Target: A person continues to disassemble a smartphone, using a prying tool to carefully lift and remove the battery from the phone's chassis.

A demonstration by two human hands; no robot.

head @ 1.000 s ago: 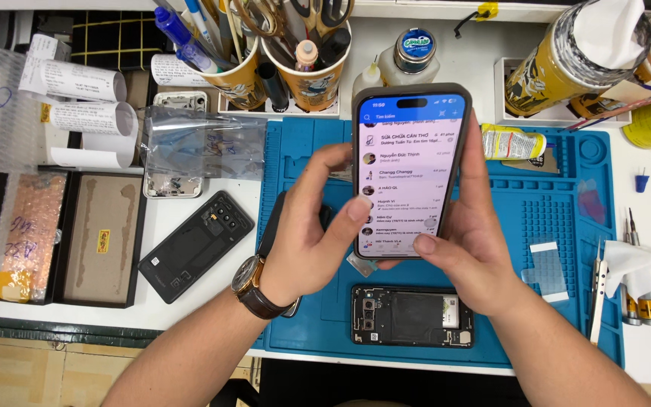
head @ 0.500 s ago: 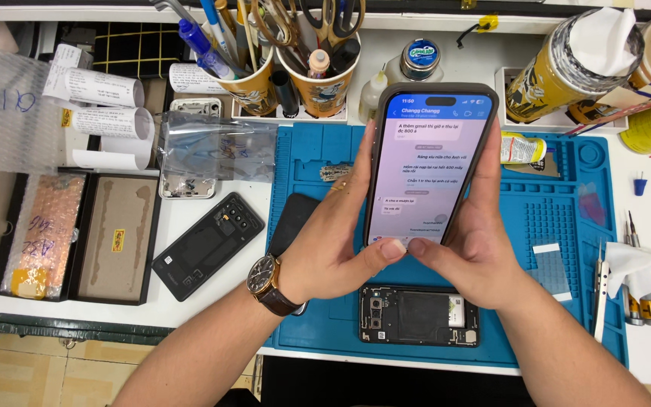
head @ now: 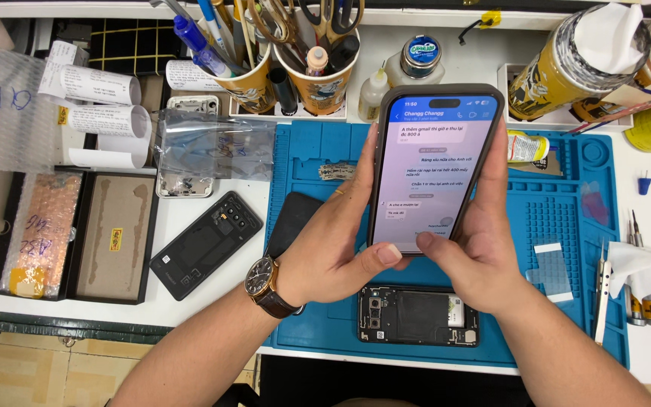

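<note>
Head view: smartphone (head: 435, 169) gripped upright between left hand (head: 333, 252) and right hand (head: 476, 249), fingers wrapped round its edges, thumbs on screen; chat unchanged, phone slightly higher than before.

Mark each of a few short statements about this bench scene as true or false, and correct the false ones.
1. Both hands hold the lit phone upright above the blue mat. True.
2. The left hand wears a wristwatch. True.
3. The phone's screen is dark. False: it is lit and shows a chat.
4. An opened phone body lies on the mat below the hands. True.
5. The black back cover lies on the blue mat. False: it lies on the white table left of the mat.
6. The right hand holds tweezers. False: its fingers grip the phone.
</note>
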